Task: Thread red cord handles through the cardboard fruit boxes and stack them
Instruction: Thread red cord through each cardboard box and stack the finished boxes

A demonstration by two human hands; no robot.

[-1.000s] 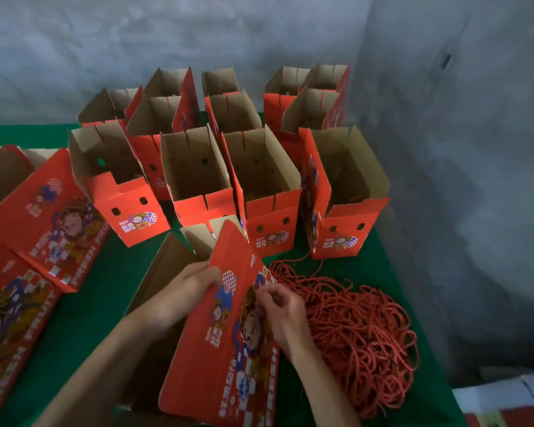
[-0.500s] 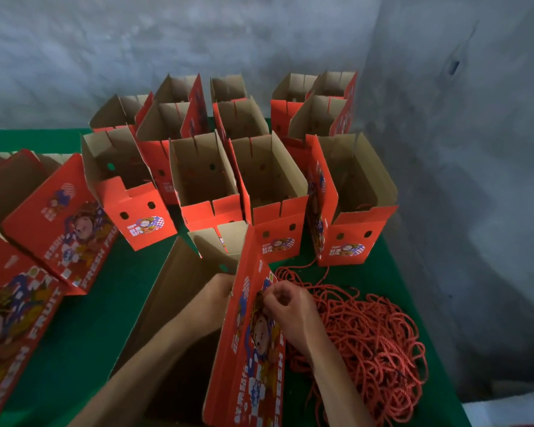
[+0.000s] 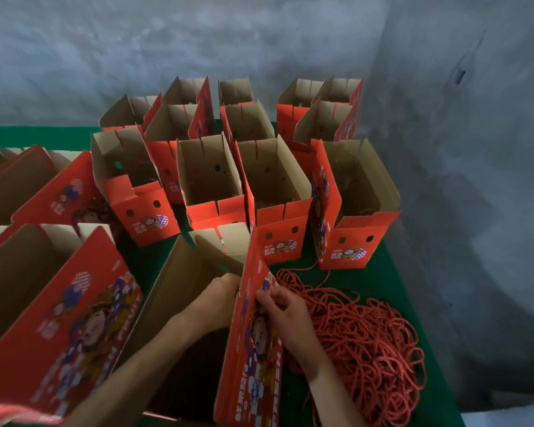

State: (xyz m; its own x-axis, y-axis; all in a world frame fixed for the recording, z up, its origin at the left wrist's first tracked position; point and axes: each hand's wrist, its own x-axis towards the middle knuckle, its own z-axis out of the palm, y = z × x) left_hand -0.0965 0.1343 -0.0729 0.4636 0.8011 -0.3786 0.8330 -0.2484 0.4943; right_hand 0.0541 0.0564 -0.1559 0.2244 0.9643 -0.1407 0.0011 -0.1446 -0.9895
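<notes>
An open red fruit box (image 3: 253, 359) lies at the bottom centre, its printed right panel standing almost on edge. My left hand (image 3: 221, 292) reaches inside the box and rests against the panel's brown inner side, with its fingertips hidden behind the panel. My right hand (image 3: 285, 312) is on the printed outer face, fingers curled and pinching the end of a red cord against the upper part of the panel. A loose pile of red cord (image 3: 370, 346) lies on the green table just right of that hand.
Several upright open boxes (image 3: 272, 186) with punched holes stand in rows behind the worked box. More boxes (image 3: 59, 318) lie on their sides at the left. The green table's right edge (image 3: 438, 365) runs close to a grey concrete wall (image 3: 460, 180).
The printed panel has swung up from tilted to nearly on edge. My left hand moved from its top edge to inside the box. My right hand stays pinched at the panel.
</notes>
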